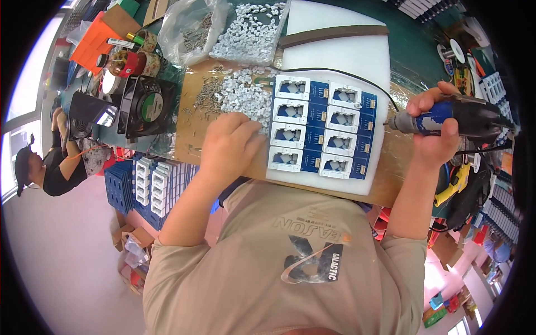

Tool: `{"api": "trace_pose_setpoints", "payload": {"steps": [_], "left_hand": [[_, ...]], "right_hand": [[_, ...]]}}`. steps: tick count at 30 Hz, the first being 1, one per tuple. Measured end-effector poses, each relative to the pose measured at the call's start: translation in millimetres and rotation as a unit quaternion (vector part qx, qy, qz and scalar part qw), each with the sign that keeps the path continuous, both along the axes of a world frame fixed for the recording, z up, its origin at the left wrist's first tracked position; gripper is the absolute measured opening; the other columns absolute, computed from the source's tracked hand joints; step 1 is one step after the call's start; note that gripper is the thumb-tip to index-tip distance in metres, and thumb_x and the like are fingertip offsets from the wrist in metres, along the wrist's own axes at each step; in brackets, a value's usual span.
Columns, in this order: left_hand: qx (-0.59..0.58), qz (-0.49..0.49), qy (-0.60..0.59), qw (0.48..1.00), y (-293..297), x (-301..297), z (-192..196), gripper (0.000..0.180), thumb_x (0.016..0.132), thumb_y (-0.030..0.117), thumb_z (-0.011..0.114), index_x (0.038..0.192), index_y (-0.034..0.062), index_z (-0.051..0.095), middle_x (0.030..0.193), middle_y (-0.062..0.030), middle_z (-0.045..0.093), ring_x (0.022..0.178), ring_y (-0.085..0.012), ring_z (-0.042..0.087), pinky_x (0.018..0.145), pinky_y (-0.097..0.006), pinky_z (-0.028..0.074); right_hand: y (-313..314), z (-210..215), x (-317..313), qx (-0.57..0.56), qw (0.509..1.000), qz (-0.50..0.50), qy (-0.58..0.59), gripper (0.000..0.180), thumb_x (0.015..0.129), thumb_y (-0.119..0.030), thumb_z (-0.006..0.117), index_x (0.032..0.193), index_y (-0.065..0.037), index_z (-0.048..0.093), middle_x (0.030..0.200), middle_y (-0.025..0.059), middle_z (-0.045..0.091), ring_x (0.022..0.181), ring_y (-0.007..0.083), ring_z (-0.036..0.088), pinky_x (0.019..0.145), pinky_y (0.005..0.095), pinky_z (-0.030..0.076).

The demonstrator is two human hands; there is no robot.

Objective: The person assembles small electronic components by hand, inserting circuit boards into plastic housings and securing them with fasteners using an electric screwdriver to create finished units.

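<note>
Fingers of right hand (435,146) were wrapped closed round blue-and-black cylindrical power screwdriver (435,118), held just right of blue rectangular circuit boards (313,125), tip pointing left. Left hand (229,146) rested half curled at near edge of small white plastic pieces (243,92); could not tell whether it gripped any. Boards lay on white foam sheet (381,137). Silver screws (207,95) lay left of pieces; square black fan (147,106) stood farther left.

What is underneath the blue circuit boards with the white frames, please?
White foam shows beyond the right and lower edges of the blue circuit boards, so they appear to lie on it. Whatever is directly beneath them is covered.
</note>
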State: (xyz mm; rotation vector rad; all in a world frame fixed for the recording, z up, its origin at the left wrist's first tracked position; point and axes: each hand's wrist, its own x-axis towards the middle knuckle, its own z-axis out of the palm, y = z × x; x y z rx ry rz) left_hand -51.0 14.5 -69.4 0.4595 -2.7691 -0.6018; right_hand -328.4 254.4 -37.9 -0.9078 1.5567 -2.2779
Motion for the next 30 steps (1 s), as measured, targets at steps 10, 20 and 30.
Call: {"api": "trace_pose_setpoints", "payload": {"steps": [10, 20, 30], "left_hand": [[0.013, 0.044, 0.067, 0.997, 6, 21, -9, 0.018, 0.08, 0.007, 0.074, 0.098, 0.0067, 0.074, 0.09, -0.0088, 0.066, 0.084, -0.0296, 0.063, 0.075, -0.04, 0.051], [-0.005, 0.019, 0.055, 0.998, 11, 42, -3, 0.019, 0.079, 0.007, 0.076, 0.097, 0.0096, 0.075, 0.089, -0.0071, 0.064, 0.082, -0.0277, 0.062, 0.072, -0.039, 0.049], [0.042, -0.043, 0.033, 0.998, 15, 37, -6, 0.019, 0.079, 0.011, 0.076, 0.098, 0.0114, 0.073, 0.092, -0.0067, 0.063, 0.084, -0.028, 0.061, 0.073, -0.041, 0.048]], "right_hand": [[13, -4, -3, -0.038, 0.998, 0.026, -0.033, 0.076, 0.078, -0.05, 0.081, 0.129, 0.0, 0.056, 0.09, 0.0102, 0.062, 0.077, 0.0214, 0.06, 0.072, 0.0374, 0.052], [18, -13, -8, -0.03, 0.998, 0.057, 0.001, 0.073, 0.083, -0.058, 0.071, 0.131, -0.005, 0.056, 0.093, 0.0082, 0.058, 0.08, 0.021, 0.055, 0.077, 0.0375, 0.045], [21, -14, -13, -0.04, 0.997, 0.059, 0.007, 0.07, 0.086, -0.057, 0.068, 0.131, -0.005, 0.055, 0.093, 0.0084, 0.057, 0.081, 0.0221, 0.056, 0.077, 0.0393, 0.046]]}}
